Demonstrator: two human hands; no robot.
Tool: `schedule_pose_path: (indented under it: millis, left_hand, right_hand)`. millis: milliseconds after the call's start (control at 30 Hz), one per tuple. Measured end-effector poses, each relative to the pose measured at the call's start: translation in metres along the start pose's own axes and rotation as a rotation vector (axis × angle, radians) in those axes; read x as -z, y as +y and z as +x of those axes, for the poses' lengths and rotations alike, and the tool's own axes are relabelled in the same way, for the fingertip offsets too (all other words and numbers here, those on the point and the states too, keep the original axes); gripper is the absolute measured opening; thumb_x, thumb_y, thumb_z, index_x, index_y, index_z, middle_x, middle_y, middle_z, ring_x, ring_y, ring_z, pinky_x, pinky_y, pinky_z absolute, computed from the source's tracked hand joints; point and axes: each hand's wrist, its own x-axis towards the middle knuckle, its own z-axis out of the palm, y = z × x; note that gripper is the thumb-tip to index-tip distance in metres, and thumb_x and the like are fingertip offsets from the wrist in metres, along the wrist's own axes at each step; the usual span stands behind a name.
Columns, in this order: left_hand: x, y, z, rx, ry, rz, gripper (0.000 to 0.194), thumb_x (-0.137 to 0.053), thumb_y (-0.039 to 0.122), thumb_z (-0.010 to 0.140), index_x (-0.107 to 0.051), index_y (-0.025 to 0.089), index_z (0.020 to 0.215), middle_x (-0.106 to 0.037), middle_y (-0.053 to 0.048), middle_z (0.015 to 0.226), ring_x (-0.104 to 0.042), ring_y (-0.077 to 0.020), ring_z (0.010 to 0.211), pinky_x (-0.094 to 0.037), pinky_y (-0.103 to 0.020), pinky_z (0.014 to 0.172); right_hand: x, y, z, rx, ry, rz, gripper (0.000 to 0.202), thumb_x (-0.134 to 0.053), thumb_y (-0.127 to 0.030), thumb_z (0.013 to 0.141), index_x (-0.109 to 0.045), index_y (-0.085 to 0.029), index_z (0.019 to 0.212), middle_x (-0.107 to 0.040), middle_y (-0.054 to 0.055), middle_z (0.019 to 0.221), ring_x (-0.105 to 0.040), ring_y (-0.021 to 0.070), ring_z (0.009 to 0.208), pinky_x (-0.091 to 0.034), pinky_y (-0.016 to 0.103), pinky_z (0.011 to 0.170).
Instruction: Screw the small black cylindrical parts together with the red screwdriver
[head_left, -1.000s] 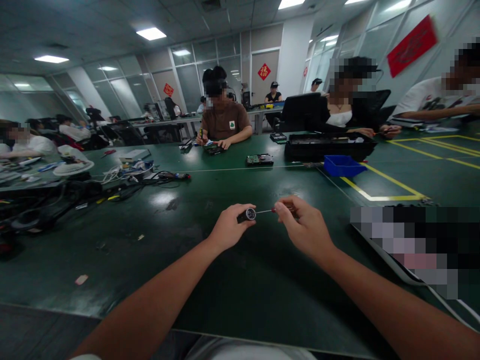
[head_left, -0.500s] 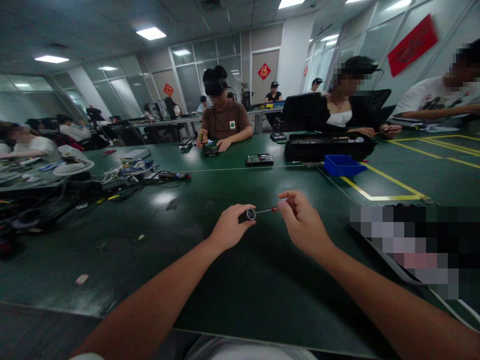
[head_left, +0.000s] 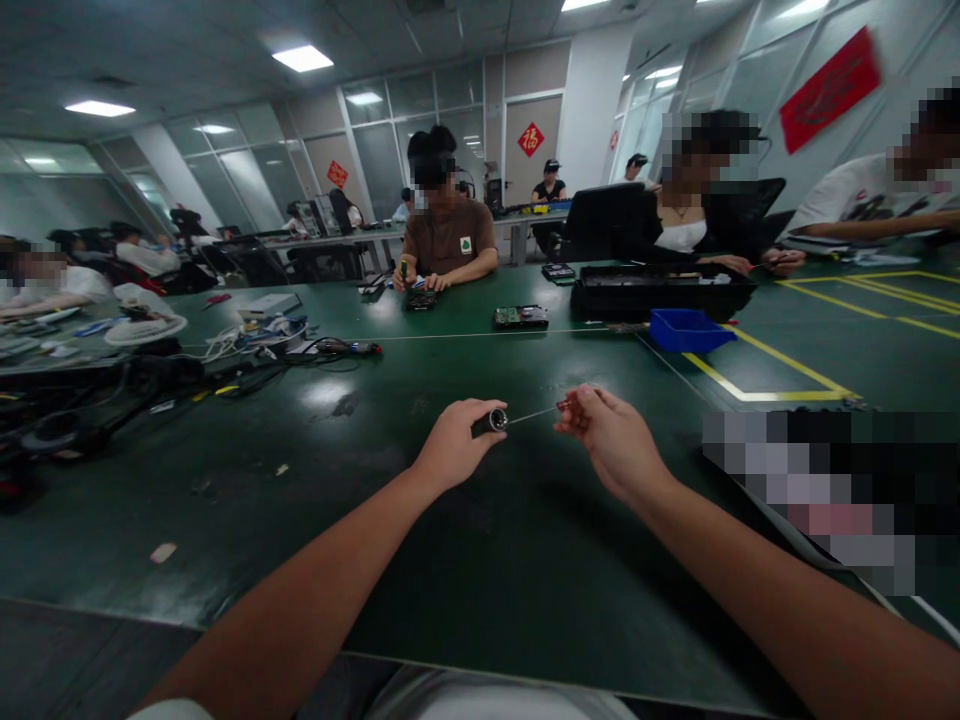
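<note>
My left hand (head_left: 455,445) is closed around a small black cylindrical part (head_left: 495,420), its round silvery end facing right. In my right hand (head_left: 611,435) is a screwdriver (head_left: 531,413), its reddish handle mostly hidden by my fingers. The thin metal shaft points left, and its tip meets the round end of the black part; whether it sits in a screw is too small to tell. Both hands are above the green table (head_left: 450,580), a short gap apart.
Cables (head_left: 300,350) and tools lie at the left. A circuit-board device (head_left: 520,317), a blue bin (head_left: 690,330) and a long black tray (head_left: 664,292) stand farther back. A co-worker (head_left: 450,235) sits opposite. A partly blurred-out item (head_left: 810,500) lies at the right.
My right hand has turned, its fingers curling round the screwdriver handle, and the shaft tilts up a little more to the right. My left hand has shifted slightly left with the black part.
</note>
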Motion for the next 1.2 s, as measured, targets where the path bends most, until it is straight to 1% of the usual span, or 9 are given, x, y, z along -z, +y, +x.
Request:
schedule_pose_path:
  millis: [133,367,467,600,767,833,933,1033,1200]
  left_hand:
    - [0.001,0.002,0.000,0.030,-0.012,0.018,0.039,-0.072,0.018,0.084,-0.067,0.024,0.123,-0.069,-0.005,0.118,-0.060,-0.0239,0.113,-0.044,-0.041,0.102]
    - [0.000,-0.003,-0.001,0.043,-0.048,0.041,0.041,-0.073,0.022,0.084,-0.067,0.025,0.124,-0.069,-0.006,0.118,-0.060,-0.0247,0.111,-0.044,-0.043,0.102]
    - [-0.001,-0.005,0.000,0.050,-0.060,0.036,0.039,-0.073,0.021,0.083,-0.068,0.024,0.122,-0.069,-0.006,0.114,-0.062,-0.0239,0.107,-0.046,-0.041,0.098]
    - [-0.003,-0.006,0.000,0.032,-0.055,0.040,0.038,-0.074,0.018,0.081,-0.069,0.023,0.118,-0.070,-0.006,0.111,-0.063,-0.0233,0.105,-0.047,-0.039,0.097]
    - [-0.002,-0.004,0.000,0.045,-0.067,0.035,0.037,-0.074,0.018,0.082,-0.069,0.022,0.118,-0.069,-0.006,0.114,-0.062,-0.0238,0.108,-0.046,-0.040,0.099]
    - [-0.002,-0.004,0.000,0.052,-0.074,0.045,0.037,-0.074,0.019,0.082,-0.069,0.023,0.118,-0.069,-0.006,0.113,-0.062,-0.0245,0.107,-0.046,-0.041,0.099]
    - [-0.003,-0.006,0.000,0.068,-0.061,0.045,0.037,-0.073,0.021,0.083,-0.068,0.023,0.119,-0.069,-0.007,0.115,-0.062,-0.0248,0.107,-0.047,-0.041,0.098]
    - [-0.002,-0.009,0.002,0.109,-0.001,-0.005,0.035,-0.070,0.022,0.086,-0.065,0.021,0.121,-0.067,-0.008,0.117,-0.062,-0.0245,0.109,-0.048,-0.040,0.099]
    - [0.001,-0.007,0.002,0.149,0.067,-0.038,0.039,-0.057,0.017,0.091,-0.054,0.020,0.130,-0.061,-0.010,0.127,-0.058,-0.0242,0.117,-0.044,-0.040,0.105]
  right_hand:
    - [-0.001,0.002,-0.004,0.108,0.041,-0.144,0.030,-0.057,-0.052,0.089,-0.062,-0.022,0.089,-0.066,0.005,0.080,-0.063,0.0196,0.070,-0.057,0.037,0.065]
    - [0.004,-0.005,-0.008,0.236,0.110,-0.340,0.029,-0.051,-0.049,0.096,-0.062,-0.022,0.091,-0.064,0.001,0.075,-0.060,0.0177,0.065,-0.050,0.034,0.063]
    - [0.002,-0.009,-0.012,0.283,0.091,-0.326,0.028,-0.051,-0.048,0.097,-0.061,-0.023,0.091,-0.064,0.001,0.076,-0.061,0.0180,0.068,-0.050,0.035,0.066]
    - [-0.002,-0.009,-0.015,0.343,0.007,-0.329,0.026,-0.050,-0.047,0.096,-0.061,-0.023,0.093,-0.067,0.003,0.080,-0.063,0.0191,0.071,-0.051,0.036,0.069]
    - [-0.003,-0.007,-0.016,0.348,-0.010,-0.592,0.028,-0.046,-0.046,0.098,-0.061,-0.022,0.094,-0.068,0.004,0.078,-0.065,0.0215,0.073,-0.047,0.036,0.067]
    - [-0.002,-0.008,-0.016,0.335,-0.020,-0.641,0.028,-0.045,-0.045,0.098,-0.061,-0.022,0.092,-0.068,0.004,0.075,-0.065,0.0217,0.070,-0.046,0.035,0.065]
    - [-0.002,-0.010,-0.015,0.315,-0.020,-0.659,0.028,-0.044,-0.044,0.098,-0.060,-0.022,0.091,-0.067,0.004,0.075,-0.064,0.0221,0.070,-0.046,0.035,0.065]
    - [-0.002,-0.012,-0.015,0.313,0.004,-0.643,0.029,-0.044,-0.045,0.098,-0.060,-0.022,0.092,-0.067,0.005,0.076,-0.064,0.0224,0.072,-0.046,0.036,0.067]
    - [-0.002,-0.014,-0.017,0.317,0.001,-0.616,0.029,-0.044,-0.045,0.098,-0.060,-0.022,0.092,-0.066,0.005,0.076,-0.064,0.0223,0.073,-0.046,0.037,0.068]
